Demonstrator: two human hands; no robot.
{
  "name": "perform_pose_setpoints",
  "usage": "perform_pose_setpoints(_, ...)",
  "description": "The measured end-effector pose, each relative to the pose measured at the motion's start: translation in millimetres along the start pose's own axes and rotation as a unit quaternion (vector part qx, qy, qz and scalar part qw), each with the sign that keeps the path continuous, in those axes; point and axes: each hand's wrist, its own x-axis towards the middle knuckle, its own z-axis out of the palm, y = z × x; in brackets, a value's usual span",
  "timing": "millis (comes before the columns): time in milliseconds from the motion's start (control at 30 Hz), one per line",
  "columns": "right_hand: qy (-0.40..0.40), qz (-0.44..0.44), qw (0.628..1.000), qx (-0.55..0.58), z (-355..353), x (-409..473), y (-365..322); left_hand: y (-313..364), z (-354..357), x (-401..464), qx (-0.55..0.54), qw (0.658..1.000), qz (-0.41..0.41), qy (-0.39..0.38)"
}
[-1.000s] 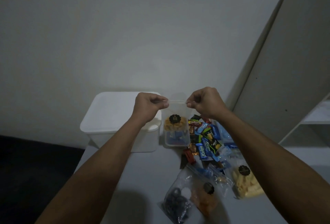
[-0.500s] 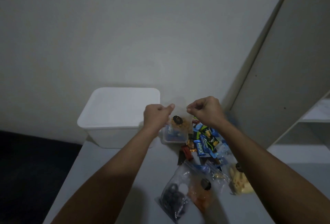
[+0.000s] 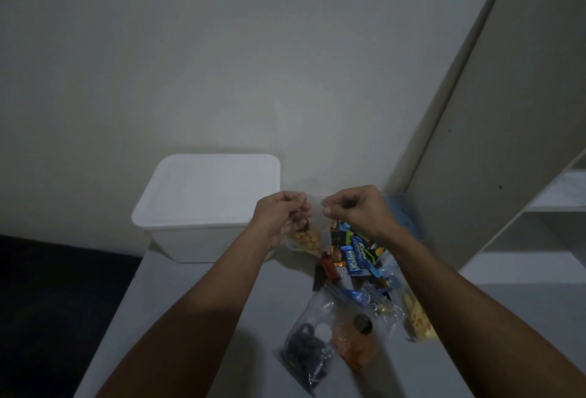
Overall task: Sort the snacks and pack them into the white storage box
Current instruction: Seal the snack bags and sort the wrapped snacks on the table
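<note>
- Pale wall (image 3: 222,64): bare, above and beyond both hands.
- Tall board (image 3: 507,112): leaning against wall, up-right of right hand.
- White shelving (image 3: 558,194): right of right hand, partly cut off.
- Dark floor (image 3: 47,302): lower left of left hand.

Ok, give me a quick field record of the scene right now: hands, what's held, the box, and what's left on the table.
left hand: pinching the top edge of the clear bag
right hand: pinching the same top edge
clear bag: holds yellow-orange snacks, hanging between the hands
white storage box: lid on, far left of table
loose wrapped snacks: piled right of the box
bagged snacks: near edge, dark and orange contents
</note>
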Motion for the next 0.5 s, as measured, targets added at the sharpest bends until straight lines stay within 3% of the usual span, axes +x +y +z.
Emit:
perform_pose_setpoints(133,-0.012,0.022,0.999,0.02,4.6,4.9,2.5,-1.3,-0.9,-0.5,0.055,0.998,0.023,0.001)
perform_pose_setpoints(500,-0.029,0.026,0.995,-0.096,19.1,9.3,4.5,-11.1,-2.6,-2.3,0.131,0.988,0.043,0.072)
